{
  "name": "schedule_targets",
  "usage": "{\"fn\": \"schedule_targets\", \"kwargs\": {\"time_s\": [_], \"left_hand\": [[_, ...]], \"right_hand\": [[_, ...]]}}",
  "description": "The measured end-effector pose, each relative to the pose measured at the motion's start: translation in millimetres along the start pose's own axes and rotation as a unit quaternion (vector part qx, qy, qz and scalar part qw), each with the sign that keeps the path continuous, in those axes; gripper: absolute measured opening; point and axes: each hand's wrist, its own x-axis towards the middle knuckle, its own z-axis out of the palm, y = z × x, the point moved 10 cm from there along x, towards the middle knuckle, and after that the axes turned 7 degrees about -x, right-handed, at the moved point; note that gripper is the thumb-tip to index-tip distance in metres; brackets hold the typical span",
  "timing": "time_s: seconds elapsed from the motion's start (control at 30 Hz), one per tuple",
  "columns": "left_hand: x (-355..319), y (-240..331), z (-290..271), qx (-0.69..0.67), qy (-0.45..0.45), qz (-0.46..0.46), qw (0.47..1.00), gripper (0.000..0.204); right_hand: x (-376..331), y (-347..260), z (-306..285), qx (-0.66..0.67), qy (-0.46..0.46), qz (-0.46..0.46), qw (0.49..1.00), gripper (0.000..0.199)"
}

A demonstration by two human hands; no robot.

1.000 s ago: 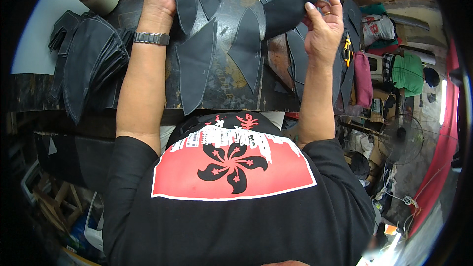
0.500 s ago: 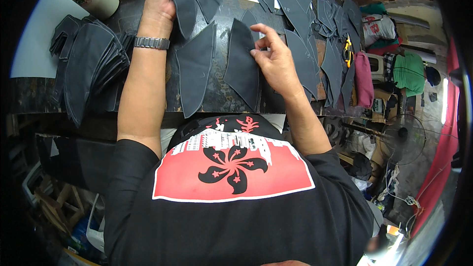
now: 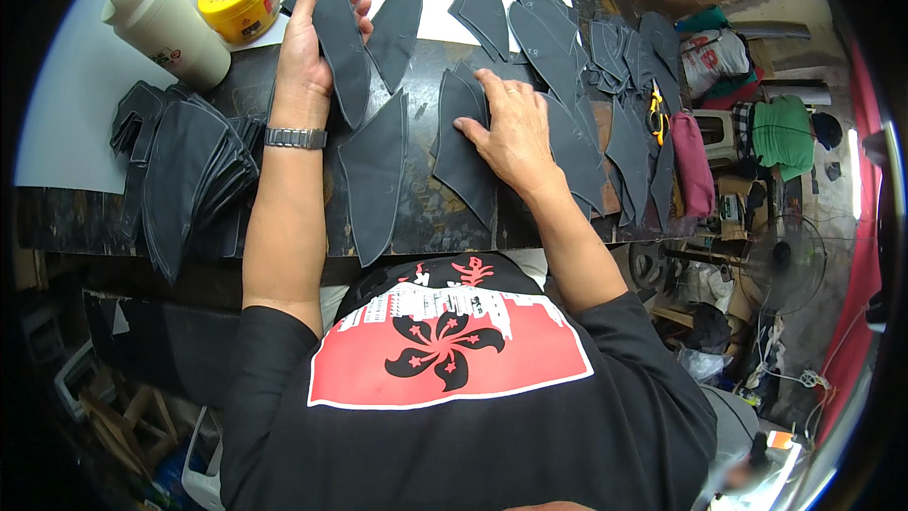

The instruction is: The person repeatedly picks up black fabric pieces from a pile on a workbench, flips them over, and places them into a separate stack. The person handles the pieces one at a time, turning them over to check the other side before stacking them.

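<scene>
My left hand [image 3: 305,57] grips a dark grey leaf-shaped cut piece [image 3: 342,61] of sheet material, thumb on one side and fingertips on the other. My right hand [image 3: 518,128] lies with thumb and fingers apart over the right edge of another cut piece [image 3: 462,147], which rests on a further piece on the table. Between the hands, a pointed cut piece [image 3: 376,175] lies flat near the front edge. Beyond it, a similar piece [image 3: 395,33] overlaps the white sheet. Part of the right-hand piece is hidden under my fingers.
A thick stack of cut pieces [image 3: 184,166] stands at left on the dark table [image 3: 421,208]. Behind it are a cream bottle [image 3: 165,28] and a yellow tub [image 3: 236,0]. More pieces [image 3: 549,38] spread to the right, with yellow-handled scissors [image 3: 657,115] and pink cloth [image 3: 692,166].
My right hand has gone from pinching the piece's edge to resting over it, and that piece now lies flatter. My left hand keeps its piece. The whole view has shifted.
</scene>
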Motion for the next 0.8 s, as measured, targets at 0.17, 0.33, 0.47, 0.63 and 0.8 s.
{"fn": "schedule_targets", "kwargs": {"time_s": [0.17,0.33,0.47,0.63,0.8], "left_hand": [[1,-3,1,-0.011,-0.006,-0.02,1.0,0.045],[0,-4,0,-0.021,0.003,-0.022,1.0,0.045],[0,-5,0,-0.021,0.004,-0.028,0.999,0.044],[0,-5,1,-0.014,0.004,-0.027,1.0,0.049],[-4,-5,0,-0.014,0.001,-0.028,1.0,0.046]], "right_hand": [[8,6,11,0.056,-0.045,0.021,0.997,0.066],[11,-2,14,0.097,-0.054,0.023,0.994,0.06],[10,-13,15,0.106,-0.061,-0.015,0.992,0.054],[12,-12,15,0.127,-0.058,-0.017,0.99,0.054],[-1,-14,20,0.263,-0.058,0.032,0.962,0.068]]}}
